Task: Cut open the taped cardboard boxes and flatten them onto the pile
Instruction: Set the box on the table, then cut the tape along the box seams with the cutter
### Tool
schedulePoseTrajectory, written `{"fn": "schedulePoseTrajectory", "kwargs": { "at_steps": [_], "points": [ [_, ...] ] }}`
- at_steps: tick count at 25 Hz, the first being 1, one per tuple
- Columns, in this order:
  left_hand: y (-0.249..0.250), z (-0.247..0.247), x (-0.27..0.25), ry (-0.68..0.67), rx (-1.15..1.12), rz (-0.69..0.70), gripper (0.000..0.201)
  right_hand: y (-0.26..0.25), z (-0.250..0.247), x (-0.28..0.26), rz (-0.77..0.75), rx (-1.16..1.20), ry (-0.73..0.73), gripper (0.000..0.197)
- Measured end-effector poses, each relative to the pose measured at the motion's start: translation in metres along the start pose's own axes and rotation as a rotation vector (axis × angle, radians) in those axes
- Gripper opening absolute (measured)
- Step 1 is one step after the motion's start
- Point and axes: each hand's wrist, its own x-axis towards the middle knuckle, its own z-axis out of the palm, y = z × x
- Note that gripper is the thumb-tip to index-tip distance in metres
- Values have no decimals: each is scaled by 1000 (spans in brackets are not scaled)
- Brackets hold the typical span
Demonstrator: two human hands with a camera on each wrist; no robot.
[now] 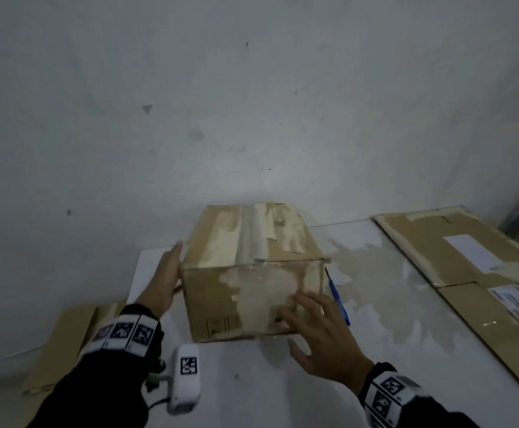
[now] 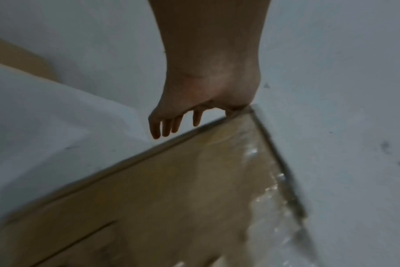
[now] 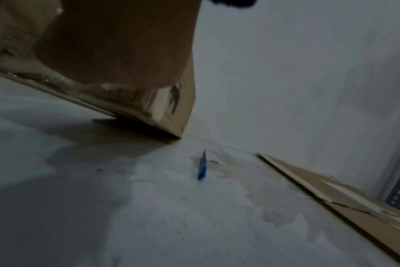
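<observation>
my left hand has a wide, loose grip: fingers straight and together, palm flat against the left side of the taped cardboard box, forearm reaching forward along that wall. from the left wrist view the fingers hang straight past the box's edge, curled round nothing. my right hand is spread open too, fingers splayed and pressed flat on the box's near face at its lower right corner, thumb low near the tabletop; it clasps nothing. the box sits closed on the tabletop against the wall, old tape running down its top. a blue cutter lies on the tabletop just beside the box's right side, untouched. flattened cardboard lies to the right, well apart from the box.
</observation>
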Motion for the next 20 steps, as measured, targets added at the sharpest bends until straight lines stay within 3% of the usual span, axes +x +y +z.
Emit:
{"fn": "schedulePoseTrajectory", "kwargs": {
  "at_steps": [3,6,8,9,11,14,17,20],
  "points": [
    [21,32,23,109,320,300,45,21,-2,-9,90,4,28,44],
    [-5,63,37,21,908,401,72,49,4,-23,217,-19,-28,38],
    [-33,80,35,0,1342,438,74,66,13,-30,318,-22,-121,35],
    [-41,85,32,18,1454,461,72,76,18,-33,398,-15,-164,32],
    [-48,90,33,52,1497,477,75,102,32,-36,583,52,-270,27],
    [-50,87,28,73,1472,503,84,133,54,-34,724,226,-489,43],
    [-55,93,10,65,1559,503,75,157,79,-30,588,202,-601,49],
    [-67,102,-16,139,1543,511,67,169,87,-15,566,157,-653,27]
  ]
}}
